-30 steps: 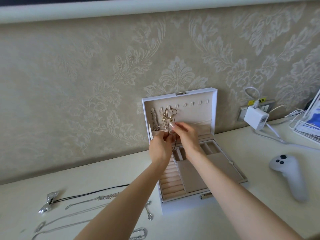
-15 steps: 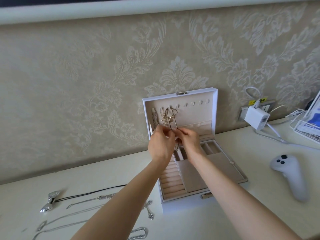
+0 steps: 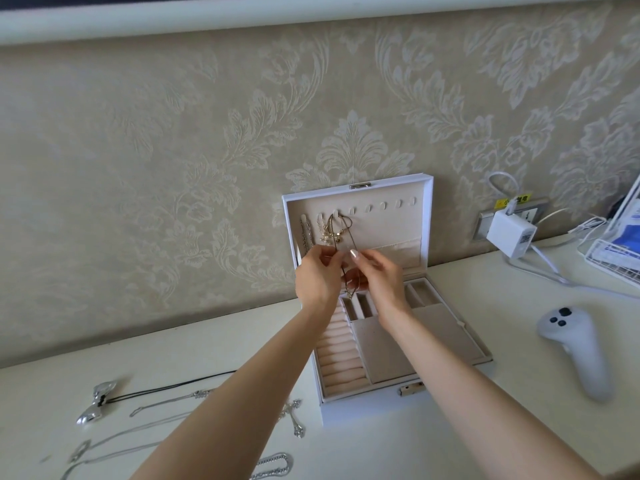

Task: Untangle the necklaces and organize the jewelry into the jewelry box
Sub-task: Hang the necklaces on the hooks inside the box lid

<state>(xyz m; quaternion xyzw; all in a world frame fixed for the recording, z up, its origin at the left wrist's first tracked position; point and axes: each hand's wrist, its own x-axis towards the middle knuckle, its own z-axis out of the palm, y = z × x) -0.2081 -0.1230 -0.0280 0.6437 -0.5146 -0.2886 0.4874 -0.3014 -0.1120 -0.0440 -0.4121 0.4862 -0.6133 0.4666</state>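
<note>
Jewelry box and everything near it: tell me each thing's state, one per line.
Jewelry box, open, lid upright.
Gold necklace, hanging from a lid hook, pinched by both hands.
Left hand, pinching the gold necklace.
Right hand, pinching the gold necklace.
Bow necklace, lying loose on the desk.
Charger, plugged in.

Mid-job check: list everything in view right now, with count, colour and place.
jewelry box: one, white, beige lining, open against the wall
hung chains: two, silver and pale, lid's leftmost hooks
gold necklace: one, gold, lid's third hook, hanging down into both hands
bow pendant: one, silver on black cord, table left
thin chains: several, silver, table left, partly hidden by forearm
cross pendant: one, silver, near box's front left corner
chunky chain: one, silver, bottom edge
controller: one, white, table right
charger: one, white, wall socket
wire basket: one, white, right edge
left hand: one, pinches gold necklace
right hand: one, pinches gold necklace
</note>
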